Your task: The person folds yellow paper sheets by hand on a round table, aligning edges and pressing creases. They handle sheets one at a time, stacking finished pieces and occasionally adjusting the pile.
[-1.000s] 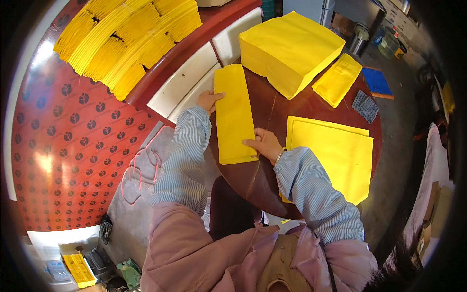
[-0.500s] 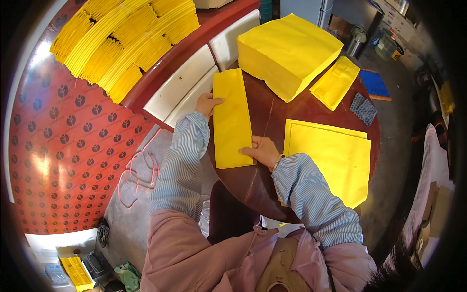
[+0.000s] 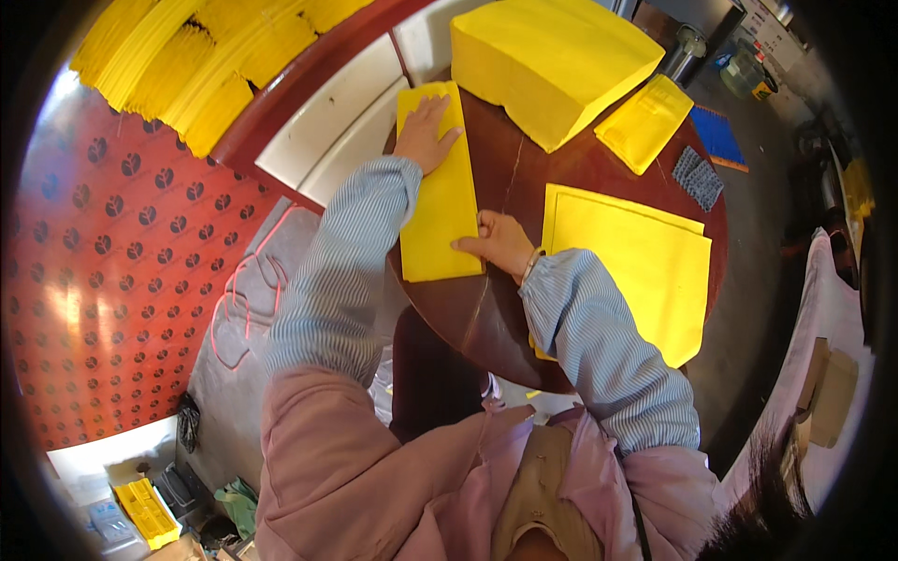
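Observation:
A long folded yellow sheet (image 3: pixel 436 220), paper or thin cloth, lies on the dark red round table (image 3: pixel 496 280). My left hand (image 3: pixel 427 136) rests flat on its far half with the fingers stretched out. At the sheet's right edge, near its closer end, my right hand (image 3: pixel 503 245) pinches the border between thumb and fingers. Right of that hand, a flat stack of wider yellow sheets (image 3: pixel 631 266) covers part of the table and is partly hidden by my right sleeve.
A large yellow block-like pile (image 3: pixel 552 70) stands at the table's far side. Beside it lie a small yellow packet (image 3: pixel 645 122), a grey textured cloth (image 3: pixel 698 179) and a blue flat piece (image 3: pixel 718 138). Several bundles of folded yellow pieces (image 3: pixel 187 65) fill the red counter at far left.
My left hand has gone from gripping the sheet's left edge to lying flat on its far part. My right hand stays at the right edge. The view has shifted slightly.

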Demonstrator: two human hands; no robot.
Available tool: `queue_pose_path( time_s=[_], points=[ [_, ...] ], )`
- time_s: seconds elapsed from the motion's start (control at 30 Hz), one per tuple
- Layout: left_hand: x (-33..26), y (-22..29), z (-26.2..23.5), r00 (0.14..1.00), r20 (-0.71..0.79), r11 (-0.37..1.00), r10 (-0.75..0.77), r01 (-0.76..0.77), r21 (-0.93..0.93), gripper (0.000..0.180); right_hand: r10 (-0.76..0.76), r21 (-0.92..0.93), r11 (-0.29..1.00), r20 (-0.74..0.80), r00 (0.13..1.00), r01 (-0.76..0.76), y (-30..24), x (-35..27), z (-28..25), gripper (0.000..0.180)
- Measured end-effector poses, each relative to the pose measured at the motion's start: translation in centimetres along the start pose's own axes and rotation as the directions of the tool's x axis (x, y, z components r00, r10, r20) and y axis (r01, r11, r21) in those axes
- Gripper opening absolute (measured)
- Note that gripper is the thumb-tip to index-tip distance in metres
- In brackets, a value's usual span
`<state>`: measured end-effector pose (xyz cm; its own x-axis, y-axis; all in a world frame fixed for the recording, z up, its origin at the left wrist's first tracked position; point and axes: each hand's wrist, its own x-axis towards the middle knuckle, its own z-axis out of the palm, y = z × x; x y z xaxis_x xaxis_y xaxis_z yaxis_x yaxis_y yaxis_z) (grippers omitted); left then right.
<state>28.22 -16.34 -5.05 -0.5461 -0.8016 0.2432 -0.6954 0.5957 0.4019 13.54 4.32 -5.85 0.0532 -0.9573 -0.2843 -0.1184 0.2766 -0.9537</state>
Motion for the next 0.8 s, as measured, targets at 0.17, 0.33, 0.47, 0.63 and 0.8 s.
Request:
queue_pose_path(
  time_s=[0.17, 0.33, 0.47, 0.63, 0.8],
  points=[
    [-0.5, -0.6, 2.9, 0.996, 0.079, 0.975, -0.036, 0.018, 0.223, 0.075, -0.012, -0.383, 0.923, -0.110, 0.994, -0.031, -4.1, -6.1, -0.5, 0.037],
    [-0.3, -0.4, 3.3, 0.997, 0.057, 0.953, -0.056, 0.037, 0.302, 0.081, -0.699, -0.797, 0.394, 0.064, 0.712, 0.458, -5.2, -7.3, 0.9, 0.026],
    [-0.4, 0.4, 3.2, 0.995, 0.060, 0.919, -0.084, 0.054, 0.390, 0.077, -0.551, -0.813, 0.175, 0.387, 0.739, 0.556, -2.7, -5.2, 3.4, 0.050],
    [-0.8, 0.2, 4.1, 0.998, -0.026, 0.899, -0.049, 0.055, 0.435, 0.074, -0.494, -0.794, 0.248, 0.389, 0.777, 0.555, 0.5, -5.5, 3.3, 0.064],
    [0.0, -0.9, 4.6, 0.999, 0.030, 0.919, -0.018, 0.004, 0.395, 0.077, -0.498, -0.816, 0.251, 0.352, 0.793, 0.520, 0.6, -6.6, 3.4, 0.067]
  ],
)
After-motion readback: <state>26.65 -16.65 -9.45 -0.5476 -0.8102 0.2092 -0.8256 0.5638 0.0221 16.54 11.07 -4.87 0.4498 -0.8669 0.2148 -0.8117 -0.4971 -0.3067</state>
